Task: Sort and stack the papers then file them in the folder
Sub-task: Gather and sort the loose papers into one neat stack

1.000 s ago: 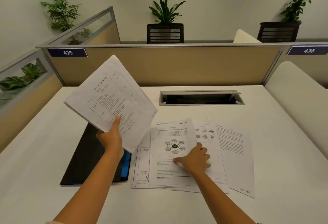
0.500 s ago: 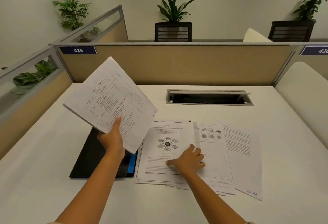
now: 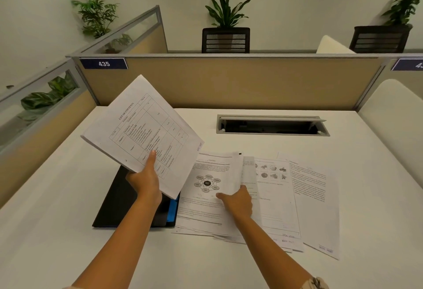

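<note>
While the left hand grips a stack of papers by its near edge, thumb pressed on the top sheet, the stack is held tilted in the air above the far end of the black folder. Its top sheet is headed "LIST OF CONTENTS" over a ruled table with chapter rows; the finer print is not legible. The folder lies flat on the white desk, with a blue edge showing at its right side. Just right of the folder, loose sheets lie fanned and overlapping on the desk. The right hand pinches the right edge of the leftmost loose sheet, which curls upward there; this page reads "CHAPTER" above a ring diagram. The next sheet to the right shows rows of small pictures, the one beyond it dense text. Beyond the folder, on the partition, a blue plate reads "435". A recessed cable tray sits in the desk beyond the loose sheets.
</note>
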